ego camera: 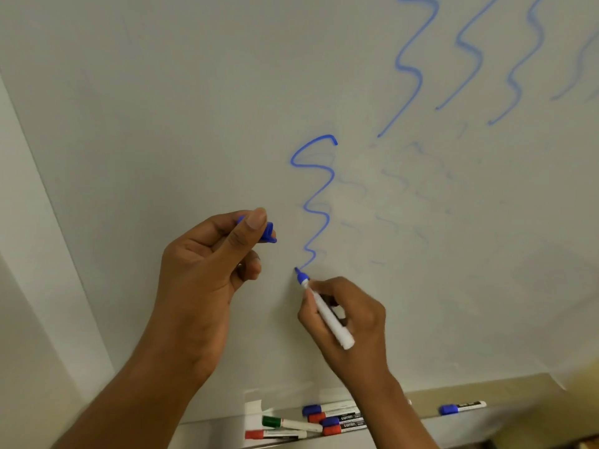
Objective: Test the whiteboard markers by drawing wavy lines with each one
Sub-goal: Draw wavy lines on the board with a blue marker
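Pinching the blue marker [327, 314] in my right hand [351, 322], fingers curled round its white barrel, I have its tip touching the whiteboard [162, 108] at the foot of a fresh wavy line [316, 202]. At ten o'clock my left hand [207, 267] grips the blue cap [268, 232]. Older blue waves [470, 59] sit at one o'clock; spare markers [317, 421] lie on the tray [518, 413] at six.

Bare whiteboard [162, 108] left of the hands, wavy lines upper right — markers [308, 422] crowding the tray [518, 413] below
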The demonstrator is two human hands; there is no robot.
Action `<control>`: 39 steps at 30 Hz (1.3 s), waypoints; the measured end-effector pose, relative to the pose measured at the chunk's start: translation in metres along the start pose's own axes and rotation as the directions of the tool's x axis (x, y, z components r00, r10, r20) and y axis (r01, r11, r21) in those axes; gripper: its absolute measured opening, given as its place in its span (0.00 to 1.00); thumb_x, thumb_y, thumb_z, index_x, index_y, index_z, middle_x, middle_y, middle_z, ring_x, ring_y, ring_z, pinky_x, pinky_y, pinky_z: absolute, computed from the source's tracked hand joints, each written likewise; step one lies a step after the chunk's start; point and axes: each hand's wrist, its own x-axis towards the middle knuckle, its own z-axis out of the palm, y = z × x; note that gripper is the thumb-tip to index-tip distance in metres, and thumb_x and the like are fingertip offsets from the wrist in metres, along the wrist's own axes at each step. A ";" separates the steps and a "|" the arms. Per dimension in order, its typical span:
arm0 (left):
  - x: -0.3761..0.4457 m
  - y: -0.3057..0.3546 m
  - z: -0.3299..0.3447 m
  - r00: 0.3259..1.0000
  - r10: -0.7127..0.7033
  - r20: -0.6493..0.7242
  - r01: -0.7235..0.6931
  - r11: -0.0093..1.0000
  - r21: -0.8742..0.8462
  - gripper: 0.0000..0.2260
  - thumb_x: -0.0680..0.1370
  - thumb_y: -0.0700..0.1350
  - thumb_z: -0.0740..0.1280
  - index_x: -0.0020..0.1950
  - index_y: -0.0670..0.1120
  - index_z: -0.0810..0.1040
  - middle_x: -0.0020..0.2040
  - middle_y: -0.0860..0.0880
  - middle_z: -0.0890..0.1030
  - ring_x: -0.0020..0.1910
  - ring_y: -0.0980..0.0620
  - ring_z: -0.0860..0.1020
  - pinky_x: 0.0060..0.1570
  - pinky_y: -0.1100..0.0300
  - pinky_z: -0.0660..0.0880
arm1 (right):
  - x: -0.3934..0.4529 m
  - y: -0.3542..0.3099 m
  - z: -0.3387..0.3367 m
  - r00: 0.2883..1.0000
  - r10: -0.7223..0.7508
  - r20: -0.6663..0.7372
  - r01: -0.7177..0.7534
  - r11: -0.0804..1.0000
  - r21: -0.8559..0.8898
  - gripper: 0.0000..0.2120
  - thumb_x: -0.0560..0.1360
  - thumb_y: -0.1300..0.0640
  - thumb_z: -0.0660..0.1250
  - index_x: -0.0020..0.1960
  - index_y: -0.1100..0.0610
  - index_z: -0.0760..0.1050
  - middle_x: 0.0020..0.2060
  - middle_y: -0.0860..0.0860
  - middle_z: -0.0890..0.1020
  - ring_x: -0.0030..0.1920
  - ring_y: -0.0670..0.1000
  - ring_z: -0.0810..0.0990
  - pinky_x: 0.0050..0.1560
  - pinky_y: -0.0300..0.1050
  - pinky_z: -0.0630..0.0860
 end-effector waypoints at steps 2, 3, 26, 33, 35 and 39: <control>-0.001 -0.001 -0.001 1.000 -0.008 0.002 0.008 1.000 -0.008 0.10 0.66 0.53 0.76 0.43 0.50 0.88 0.41 0.47 0.85 0.32 0.53 0.74 0.36 0.63 0.75 | 0.019 -0.011 -0.011 0.991 0.059 -0.121 -0.048 0.995 0.091 0.03 0.76 0.61 0.76 0.47 0.55 0.83 0.34 0.46 0.82 0.32 0.45 0.78 0.35 0.40 0.72; -0.002 -0.002 -0.001 1.000 -0.015 -0.001 0.015 1.000 -0.013 0.10 0.65 0.53 0.76 0.43 0.50 0.88 0.41 0.47 0.85 0.32 0.53 0.73 0.36 0.63 0.75 | 0.032 -0.016 -0.018 0.976 0.080 -0.202 -0.052 0.989 0.138 0.03 0.76 0.60 0.75 0.47 0.53 0.83 0.34 0.46 0.82 0.32 0.46 0.78 0.34 0.42 0.72; 0.000 -0.007 -0.004 0.999 -0.053 0.011 0.054 0.998 -0.026 0.10 0.66 0.52 0.76 0.43 0.49 0.88 0.41 0.47 0.85 0.31 0.52 0.73 0.36 0.62 0.74 | 0.060 -0.014 -0.026 0.970 0.003 -0.243 0.006 0.999 0.036 0.01 0.77 0.63 0.74 0.48 0.60 0.83 0.37 0.52 0.83 0.35 0.49 0.80 0.35 0.42 0.73; 0.000 -0.009 -0.003 0.997 -0.072 0.015 0.073 0.997 -0.040 0.11 0.65 0.53 0.76 0.43 0.49 0.88 0.41 0.47 0.86 0.31 0.53 0.73 0.37 0.61 0.74 | 0.043 0.001 -0.031 0.957 0.075 -0.280 -0.067 0.997 0.037 0.01 0.77 0.64 0.73 0.47 0.60 0.82 0.37 0.51 0.83 0.36 0.52 0.81 0.35 0.49 0.75; -0.001 -0.010 -0.003 0.997 -0.079 0.018 0.080 0.996 -0.036 0.11 0.66 0.52 0.76 0.43 0.48 0.88 0.42 0.47 0.86 0.31 0.53 0.73 0.37 0.62 0.74 | 0.038 0.003 -0.032 0.976 0.049 -0.214 -0.051 0.999 -0.005 0.01 0.76 0.63 0.73 0.46 0.60 0.82 0.36 0.51 0.82 0.35 0.50 0.80 0.36 0.44 0.73; -0.001 -0.009 -0.002 0.996 -0.083 0.027 0.084 0.996 -0.036 0.09 0.66 0.52 0.76 0.42 0.49 0.88 0.41 0.48 0.85 0.31 0.54 0.73 0.36 0.62 0.74 | 0.029 0.011 -0.035 0.976 0.072 -0.207 -0.074 0.997 0.000 0.00 0.77 0.63 0.73 0.47 0.59 0.83 0.36 0.50 0.82 0.36 0.49 0.81 0.37 0.43 0.74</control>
